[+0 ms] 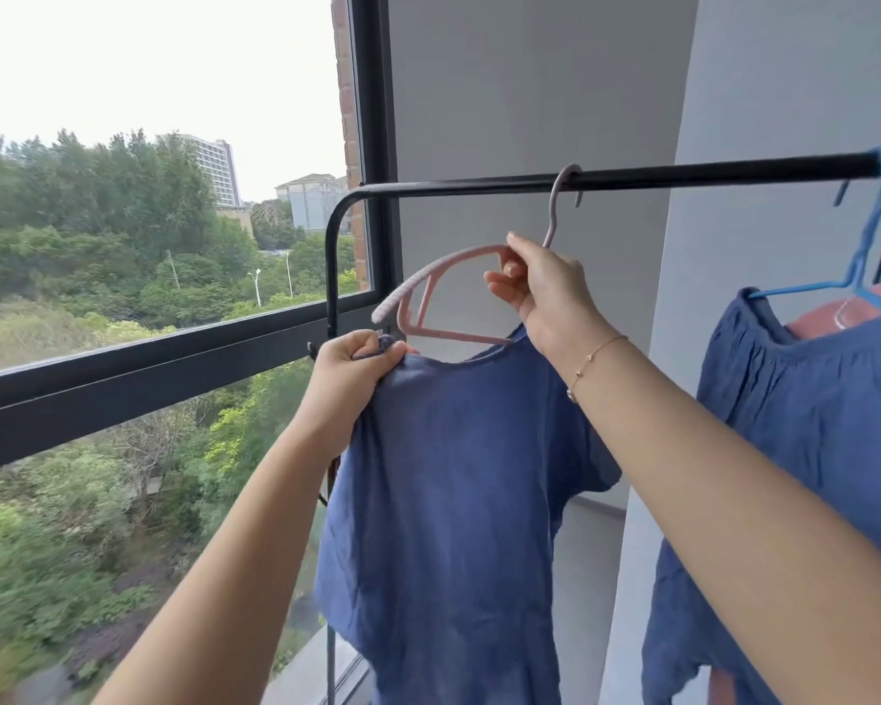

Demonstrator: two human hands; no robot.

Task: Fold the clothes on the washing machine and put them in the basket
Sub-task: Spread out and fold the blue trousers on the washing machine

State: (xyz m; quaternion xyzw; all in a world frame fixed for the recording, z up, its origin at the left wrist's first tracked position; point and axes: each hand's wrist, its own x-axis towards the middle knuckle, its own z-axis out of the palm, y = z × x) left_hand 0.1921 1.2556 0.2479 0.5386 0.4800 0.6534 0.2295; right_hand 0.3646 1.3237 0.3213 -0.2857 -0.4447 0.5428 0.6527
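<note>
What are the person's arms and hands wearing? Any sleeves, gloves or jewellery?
Both forearms are bare, with no sleeves or gloves showing. The right hand has a thin gold chain bracelet with small beads at its wrist. The left hand wears nothing visible.

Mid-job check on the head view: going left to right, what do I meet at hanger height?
Window → left hand gripping the blue shirt's shoulder → pink hanger → right hand holding it → second blue garment on a blue hanger.
</note>
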